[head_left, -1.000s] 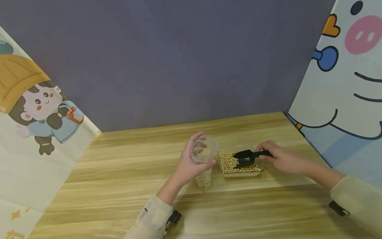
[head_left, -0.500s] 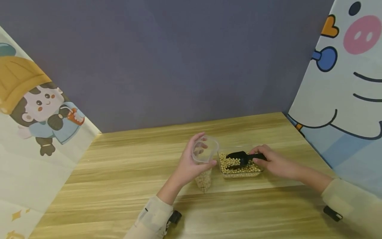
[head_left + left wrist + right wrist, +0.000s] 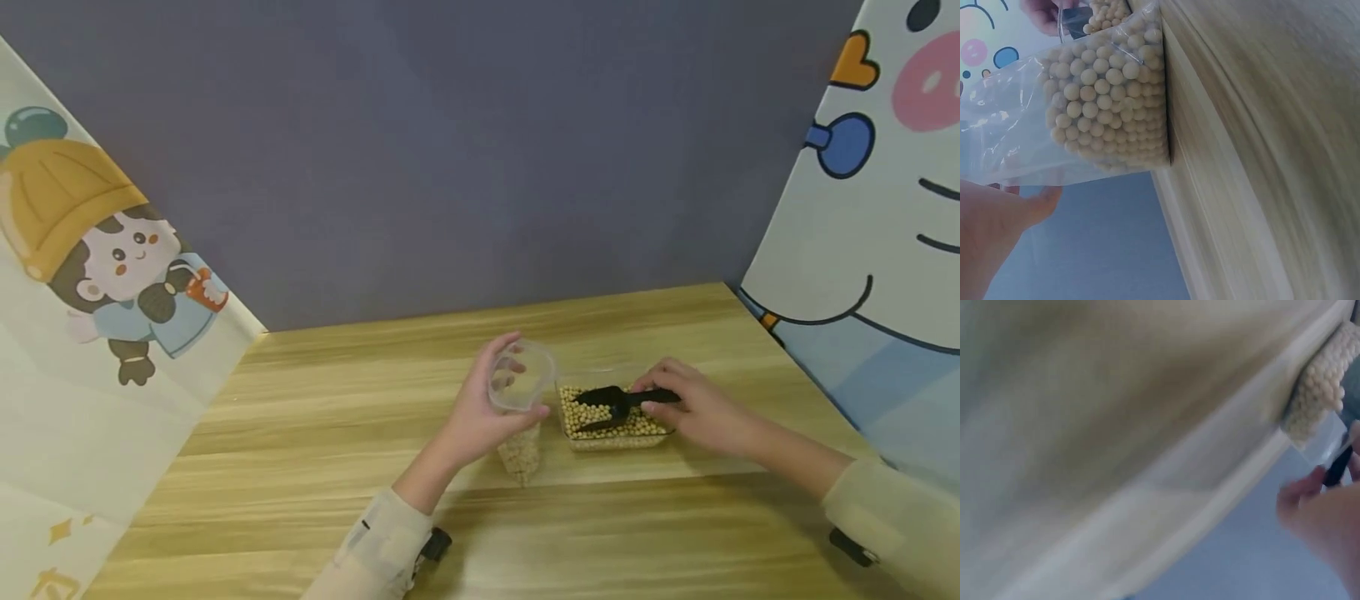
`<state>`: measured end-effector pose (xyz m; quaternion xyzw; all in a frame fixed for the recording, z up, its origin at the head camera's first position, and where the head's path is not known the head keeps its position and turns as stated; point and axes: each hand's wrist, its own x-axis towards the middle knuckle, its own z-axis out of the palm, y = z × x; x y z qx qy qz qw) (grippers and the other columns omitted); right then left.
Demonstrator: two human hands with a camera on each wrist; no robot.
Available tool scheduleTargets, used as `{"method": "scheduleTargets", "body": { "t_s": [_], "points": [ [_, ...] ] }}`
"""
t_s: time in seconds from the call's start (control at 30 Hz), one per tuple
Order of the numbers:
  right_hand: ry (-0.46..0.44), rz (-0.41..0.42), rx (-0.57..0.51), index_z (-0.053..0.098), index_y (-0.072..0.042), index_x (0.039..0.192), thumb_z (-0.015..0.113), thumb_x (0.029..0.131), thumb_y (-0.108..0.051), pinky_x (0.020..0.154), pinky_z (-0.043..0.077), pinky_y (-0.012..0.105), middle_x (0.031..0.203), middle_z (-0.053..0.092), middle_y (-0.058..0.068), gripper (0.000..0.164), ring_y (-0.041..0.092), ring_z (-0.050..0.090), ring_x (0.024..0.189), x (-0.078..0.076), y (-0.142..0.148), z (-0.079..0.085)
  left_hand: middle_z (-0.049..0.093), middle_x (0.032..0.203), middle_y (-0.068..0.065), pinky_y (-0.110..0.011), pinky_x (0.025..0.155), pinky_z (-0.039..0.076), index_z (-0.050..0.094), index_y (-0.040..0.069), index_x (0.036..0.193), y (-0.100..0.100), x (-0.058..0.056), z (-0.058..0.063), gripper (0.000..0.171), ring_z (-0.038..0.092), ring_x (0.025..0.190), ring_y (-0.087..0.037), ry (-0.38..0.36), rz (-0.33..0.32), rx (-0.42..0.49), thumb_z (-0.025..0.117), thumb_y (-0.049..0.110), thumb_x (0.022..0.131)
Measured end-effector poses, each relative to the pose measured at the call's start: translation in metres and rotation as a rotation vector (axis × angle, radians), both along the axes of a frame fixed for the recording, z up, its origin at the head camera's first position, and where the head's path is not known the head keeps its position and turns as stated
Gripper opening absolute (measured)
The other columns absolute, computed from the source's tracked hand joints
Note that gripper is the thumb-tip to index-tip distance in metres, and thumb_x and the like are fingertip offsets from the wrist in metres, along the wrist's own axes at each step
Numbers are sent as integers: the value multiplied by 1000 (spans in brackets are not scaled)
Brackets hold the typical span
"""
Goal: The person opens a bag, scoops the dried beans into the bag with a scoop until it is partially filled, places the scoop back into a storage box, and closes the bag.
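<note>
A clear plastic bag (image 3: pixel 521 457) with pale round beans in its lower part stands on the wooden table. My left hand (image 3: pixel 474 408) holds it by the wide mouth, thumb and fingers curled round the rim. In the left wrist view the beans (image 3: pixel 1100 100) fill the bag's bottom. To the right is a clear rectangular container (image 3: pixel 618 442) of the same beans. My right hand (image 3: pixel 701 408) grips the handle of a black scoop (image 3: pixel 621 405), whose bowl lies in the container with beans on it. The right wrist view catches this scoop handle (image 3: pixel 1338 467) only partly, blurred.
The light wooden table (image 3: pixel 322 450) runs back to a plain dark wall panel (image 3: pixel 480 167). Side panels with cartoon figures, a child (image 3: pixel 120 267) and a pig (image 3: pixel 840 250), stand left and right.
The scoop has turned from edge-on to bowl-up and now carries beans. The right hand moved slightly left with it. The left hand keeps holding the bag; the head view has shifted slightly.
</note>
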<state>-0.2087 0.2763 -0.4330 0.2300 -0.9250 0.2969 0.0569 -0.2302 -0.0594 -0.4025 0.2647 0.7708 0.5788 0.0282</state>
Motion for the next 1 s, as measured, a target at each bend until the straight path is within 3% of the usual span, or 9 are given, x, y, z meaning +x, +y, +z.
{"method": "scheduleTargets", "body": {
  "t_s": [0.13,0.4,0.7,0.9,1.0],
  "points": [
    [121,-2,100,79,-24,115,82,93,-15,76,48,32,105,68,-13,24,12,57,98,-3,2,4,45,159,-8,-60,105,58,35,27,163,0,0,-2,99,53,137,-33,-15,-1,7,90,13,81],
    [56,39,118,81,-23,113,83,91,-17,70,45,26,104,67,-15,23,6,55,93,-8,4,8,43,161,-14,-63,109,55,34,27,163,4,-1,-3,99,52,137,-33,-4,-17,19,90,12,82],
    [135,31,118,82,-20,112,83,90,-17,70,39,24,104,68,-13,22,5,43,87,-9,-1,7,43,160,-11,-59,104,59,34,27,163,5,-2,-3,99,52,137,-31,-5,-19,24,89,12,83],
    [150,48,78,82,-22,110,85,88,-17,69,43,25,104,69,-13,23,4,50,91,-8,2,4,44,160,-10,-59,105,59,33,28,164,6,-2,-4,99,53,137,-33,0,-22,19,89,14,83],
    [112,35,42,82,-22,113,83,91,-18,69,45,25,107,69,-12,23,4,54,95,-7,7,3,45,159,-9,-58,104,59,34,27,163,6,-1,-4,99,53,136,-33,5,-21,19,89,13,82]
  ]
}}
